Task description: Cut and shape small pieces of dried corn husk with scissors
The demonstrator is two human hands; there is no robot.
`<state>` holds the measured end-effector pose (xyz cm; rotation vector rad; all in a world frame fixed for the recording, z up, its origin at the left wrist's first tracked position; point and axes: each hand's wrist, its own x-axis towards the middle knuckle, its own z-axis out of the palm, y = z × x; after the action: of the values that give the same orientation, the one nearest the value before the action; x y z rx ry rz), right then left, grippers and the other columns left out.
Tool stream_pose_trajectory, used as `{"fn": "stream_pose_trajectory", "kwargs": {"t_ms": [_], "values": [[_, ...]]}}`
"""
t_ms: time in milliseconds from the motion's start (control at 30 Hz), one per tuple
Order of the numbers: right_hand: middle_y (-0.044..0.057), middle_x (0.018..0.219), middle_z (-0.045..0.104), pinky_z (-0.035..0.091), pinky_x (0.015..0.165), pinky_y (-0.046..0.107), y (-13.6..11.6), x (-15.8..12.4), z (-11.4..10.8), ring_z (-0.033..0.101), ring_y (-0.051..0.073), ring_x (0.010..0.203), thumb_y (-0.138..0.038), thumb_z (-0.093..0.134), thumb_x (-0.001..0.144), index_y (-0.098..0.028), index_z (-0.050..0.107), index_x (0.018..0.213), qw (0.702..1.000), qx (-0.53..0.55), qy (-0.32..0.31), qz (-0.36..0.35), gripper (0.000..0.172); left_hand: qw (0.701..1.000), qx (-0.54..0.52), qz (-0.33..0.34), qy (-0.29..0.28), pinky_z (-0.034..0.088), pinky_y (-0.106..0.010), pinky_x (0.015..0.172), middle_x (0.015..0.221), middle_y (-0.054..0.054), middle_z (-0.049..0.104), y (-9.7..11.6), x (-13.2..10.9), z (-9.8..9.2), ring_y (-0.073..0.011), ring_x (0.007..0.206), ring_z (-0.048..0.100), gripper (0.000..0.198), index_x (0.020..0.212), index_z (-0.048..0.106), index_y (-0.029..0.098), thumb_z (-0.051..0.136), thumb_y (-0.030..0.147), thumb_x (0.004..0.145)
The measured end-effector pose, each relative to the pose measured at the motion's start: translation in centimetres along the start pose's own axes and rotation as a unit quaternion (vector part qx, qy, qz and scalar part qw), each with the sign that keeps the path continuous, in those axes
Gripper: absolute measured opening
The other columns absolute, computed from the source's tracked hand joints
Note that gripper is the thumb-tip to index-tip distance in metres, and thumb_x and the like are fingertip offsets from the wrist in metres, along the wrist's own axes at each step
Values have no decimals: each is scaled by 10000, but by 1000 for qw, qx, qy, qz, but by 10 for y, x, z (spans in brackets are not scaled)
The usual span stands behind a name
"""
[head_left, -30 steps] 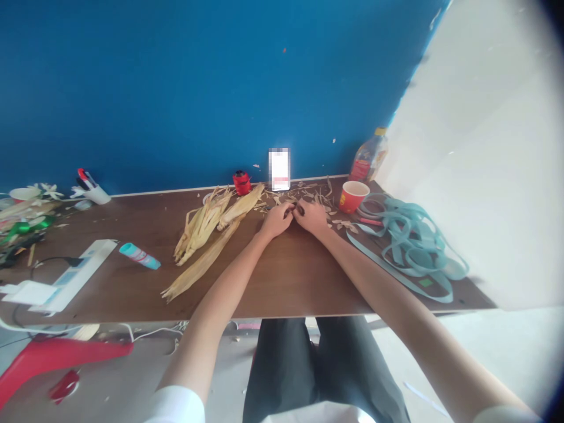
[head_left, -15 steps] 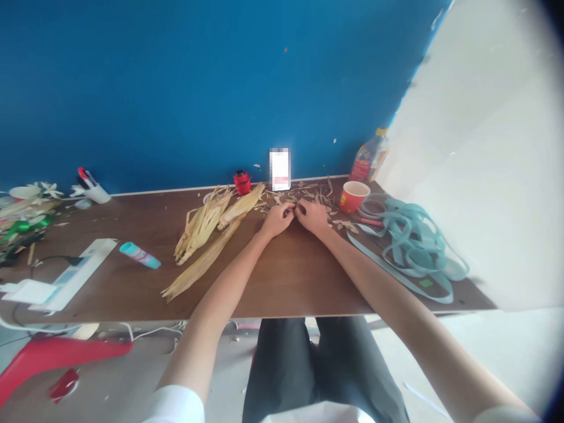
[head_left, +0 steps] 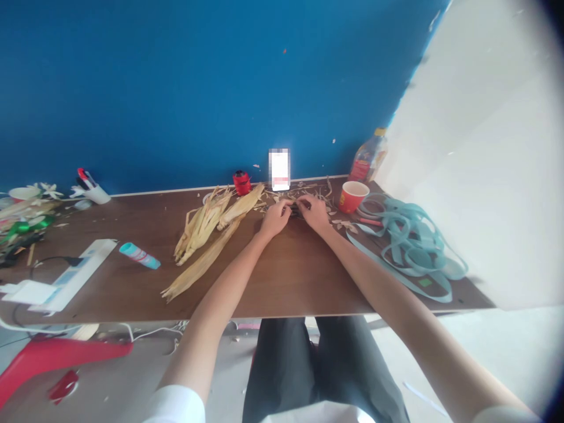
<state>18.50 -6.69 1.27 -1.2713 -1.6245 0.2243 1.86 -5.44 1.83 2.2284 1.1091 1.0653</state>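
My left hand (head_left: 277,216) and my right hand (head_left: 314,210) meet over the back middle of the table, fingers curled inward and fingertips almost touching. Something small and dark shows between them, too small to name. Around and behind the hands lie scattered dry husk scraps (head_left: 337,225). Left of my left hand rest dried corn husks (head_left: 200,232), with a single long husk strip (head_left: 205,264) in front of them. A lit phone (head_left: 280,170) leans on the blue wall just beyond my fingers.
A red paper cup (head_left: 352,197), a plastic bottle (head_left: 369,157) and a tangle of pale blue strap (head_left: 412,247) stand to the right. Leftward are a red spool-like item (head_left: 242,183), a light blue tube (head_left: 140,255), a power strip (head_left: 81,276) and a pen holder (head_left: 97,194).
My hands have parted slightly at the fingertips, and the dark bit between them shows more. The other things on the table stay where they were.
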Motion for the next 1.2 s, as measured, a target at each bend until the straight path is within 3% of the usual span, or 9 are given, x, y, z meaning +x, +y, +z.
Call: {"fn": "stream_pose_trajectory", "kwargs": {"t_ms": [167,300,433,633,900,1200], "values": [[40,772,685,481,702,315,4,-2,4,626,190,698,-370,571,843,-205,625,872,1000,-6,-24,-15,177,1000,15,-7,4,498,-315,788,1000,-59,693,0,1,1,-178,783,640,258,1089,623,209,468,214,884],[45,813,694,486,713,332,10,-2,8,636,206,717,-390,564,856,-213,604,986,999,-15,-37,-35,223,1000,1,-13,-3,504,-302,770,986,-64,691,-1,2,1,-173,771,639,240,1072,627,197,483,253,888],[30,792,699,489,725,340,11,-2,10,642,213,706,-342,552,868,-215,556,1133,998,-9,-54,-34,295,999,-37,-24,-10,515,-274,718,955,-62,689,-4,4,2,-159,741,639,216,1015,628,185,474,280,897],[49,868,707,489,746,338,6,-3,10,650,216,755,-298,531,875,-200,534,1187,994,-17,-92,-61,327,995,-84,-51,-11,500,-242,644,853,-32,672,-8,5,3,-122,612,621,190,944,601,177,449,286,908],[46,881,708,490,765,346,3,-4,9,648,220,786,-328,506,886,-209,517,1228,994,-29,-98,-40,363,996,-79,-47,-9,488,-259,649,799,-25,666,-9,5,3,-128,587,613,184,896,573,182,443,310,917],[81,951,700,481,798,364,3,-6,7,650,250,852,-227,383,907,-193,508,1251,993,-80,-79,-45,368,996,-68,-51,10,490,-270,673,789,-18,663,-8,5,2,-126,582,612,197,881,569,180,417,295,929]]}}
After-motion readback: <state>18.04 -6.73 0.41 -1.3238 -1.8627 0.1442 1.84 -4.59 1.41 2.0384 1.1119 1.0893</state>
